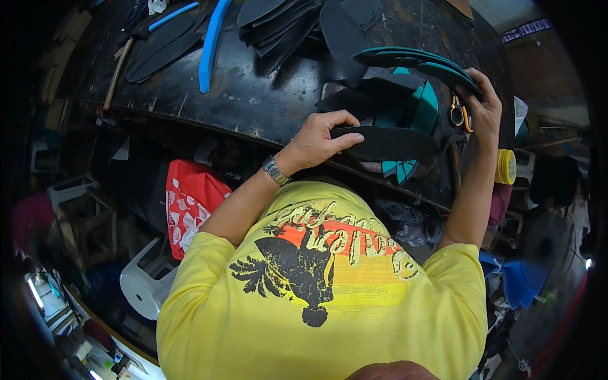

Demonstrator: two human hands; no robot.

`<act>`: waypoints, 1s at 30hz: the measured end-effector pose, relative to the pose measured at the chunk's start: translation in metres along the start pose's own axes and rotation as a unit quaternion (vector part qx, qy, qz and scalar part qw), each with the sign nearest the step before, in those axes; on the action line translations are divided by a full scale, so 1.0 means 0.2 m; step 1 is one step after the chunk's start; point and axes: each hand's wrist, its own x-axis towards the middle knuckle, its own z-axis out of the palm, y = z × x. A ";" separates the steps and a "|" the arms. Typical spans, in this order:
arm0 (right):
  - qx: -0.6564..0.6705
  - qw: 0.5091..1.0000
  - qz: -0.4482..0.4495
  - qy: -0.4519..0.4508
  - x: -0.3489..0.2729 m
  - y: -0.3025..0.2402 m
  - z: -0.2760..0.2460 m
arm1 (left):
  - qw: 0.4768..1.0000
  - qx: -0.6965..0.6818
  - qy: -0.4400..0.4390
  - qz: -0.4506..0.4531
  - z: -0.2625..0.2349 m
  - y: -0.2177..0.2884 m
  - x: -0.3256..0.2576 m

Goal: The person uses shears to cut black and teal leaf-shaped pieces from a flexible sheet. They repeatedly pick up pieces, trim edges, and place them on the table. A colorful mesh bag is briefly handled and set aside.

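Note:
My left hand [320,139] is closed on one end of a black insole [396,144], thumb on top and fingers beneath. The insole is held flat over the near edge of the dark table. To the right, my right hand [484,104] grips the near end of a fanned stack of teal-edged black insoles [415,57]. Between my hands, below these, lie teal pieces [423,107] and black insoles [373,95], partly covered. Orange-handled scissors [456,113] rest just left of my right wrist.
A heap of black insoles [278,28] lies at the far middle of the table [171,88]. Blue strips [214,47] and a wooden stick [118,73] are at left. Close to my left arm are a red bag [190,196] and white stool [149,278]; a yellow-lidded container [506,166] stands right.

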 end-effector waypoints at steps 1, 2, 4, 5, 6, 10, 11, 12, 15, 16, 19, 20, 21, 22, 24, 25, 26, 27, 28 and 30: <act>0.018 1.000 0.007 0.013 -0.05 0.00 -0.04 | 1.000 -0.010 0.004 -0.009 0.00 0.00 0.00; 0.019 0.999 0.032 0.035 -0.09 0.01 -0.09 | 1.000 -0.019 0.004 -0.016 0.00 0.00 -0.01; 0.053 0.996 0.040 0.060 -0.19 0.03 -0.17 | 0.997 -0.065 0.017 -0.032 0.00 0.00 -0.01; 0.067 0.991 0.068 0.097 -0.25 0.04 -0.20 | 0.995 -0.087 0.022 -0.034 0.00 0.00 -0.01; 0.076 0.987 0.091 0.104 -0.31 0.05 -0.23 | 0.993 -0.110 0.024 -0.034 -0.01 0.00 0.00; 0.140 0.960 0.152 0.189 -0.54 0.09 -0.32 | 0.989 -0.127 0.049 -0.056 -0.02 -0.01 0.01; 0.135 0.958 0.156 0.197 -0.59 0.09 -0.34 | 0.988 -0.142 0.049 -0.047 -0.02 -0.01 0.00; 0.113 0.949 0.175 0.237 -0.63 0.11 -0.36 | 0.986 -0.151 0.050 -0.045 -0.03 -0.01 0.00; 0.141 0.924 0.211 0.288 -0.76 0.15 -0.42 | 0.978 -0.174 0.083 -0.086 -0.05 0.00 -0.05; 0.161 0.914 0.226 0.296 -0.80 0.16 -0.45 | 0.973 -0.183 0.096 -0.105 -0.06 0.01 -0.06; 0.152 0.885 0.288 0.332 -0.88 0.22 -0.49 | 0.954 -0.242 0.158 -0.076 -0.10 0.01 -0.09; 0.142 0.886 0.298 0.327 -0.89 0.24 -0.49 | 0.945 -0.260 0.186 -0.071 -0.12 0.01 -0.09; 0.132 0.900 0.292 0.297 -0.91 0.26 -0.48 | 0.932 -0.280 0.219 -0.070 -0.13 0.00 -0.09; 0.096 0.903 0.307 0.284 -0.92 0.28 -0.47 | 0.932 -0.280 0.222 -0.058 -0.14 0.00 -0.08; 0.035 0.914 0.310 0.259 -0.93 0.31 -0.45 | 0.936 -0.250 0.233 -0.079 -0.16 0.00 -0.06; -0.007 0.916 0.305 0.260 -0.94 0.31 -0.45 | 0.937 -0.230 0.243 -0.103 -0.16 0.00 -0.05; -0.030 0.919 0.294 0.259 -0.94 0.32 -0.45 | 0.946 -0.213 0.223 -0.099 -0.16 0.01 -0.05; -0.053 0.922 0.284 0.258 -0.94 0.32 -0.46 | 0.952 -0.193 0.215 -0.103 -0.16 0.01 -0.04; -0.065 0.922 0.282 0.258 -0.95 0.31 -0.47 | 0.956 -0.171 0.210 -0.108 -0.16 0.02 -0.04; -0.088 0.921 0.279 0.258 -0.97 0.31 -0.49 | 0.961 -0.154 0.197 -0.114 -0.15 0.03 -0.03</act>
